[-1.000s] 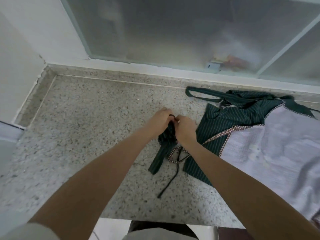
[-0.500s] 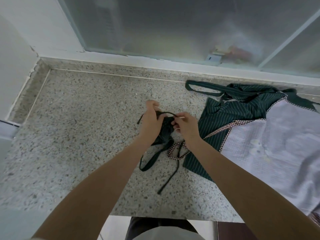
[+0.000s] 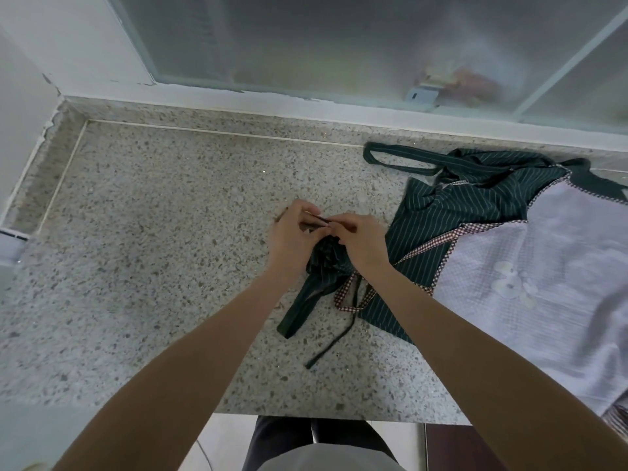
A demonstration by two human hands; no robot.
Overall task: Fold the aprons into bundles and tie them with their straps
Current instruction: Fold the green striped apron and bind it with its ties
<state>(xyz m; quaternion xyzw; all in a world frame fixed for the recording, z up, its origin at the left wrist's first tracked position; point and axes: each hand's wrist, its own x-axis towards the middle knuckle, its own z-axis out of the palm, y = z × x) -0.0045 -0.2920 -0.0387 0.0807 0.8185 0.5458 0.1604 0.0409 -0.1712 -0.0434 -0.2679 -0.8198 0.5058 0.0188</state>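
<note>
Speckled granite countertop (image 3: 142, 253) fills most of the view, ending at a frosted window (image 3: 339, 39) along its far edge. On its right side a dark green pinstriped apron (image 3: 452, 219) lies spread out, edged in red-and-white check trim, with a pale lilac cloth (image 3: 530, 266) covering its right part and a loop strap (image 3: 401, 159) lying toward the window. In the middle of the counter sits a small rolled bundle (image 3: 328, 258) of the same striped fabric, a wide green strap (image 3: 299, 311) and a thin dark cord (image 3: 334, 341) trailing from it toward the near edge. The left hand (image 3: 294, 232) and right hand (image 3: 363, 239) meet just above the bundle, fingers curled and pinching a thin strap between them.
</note>
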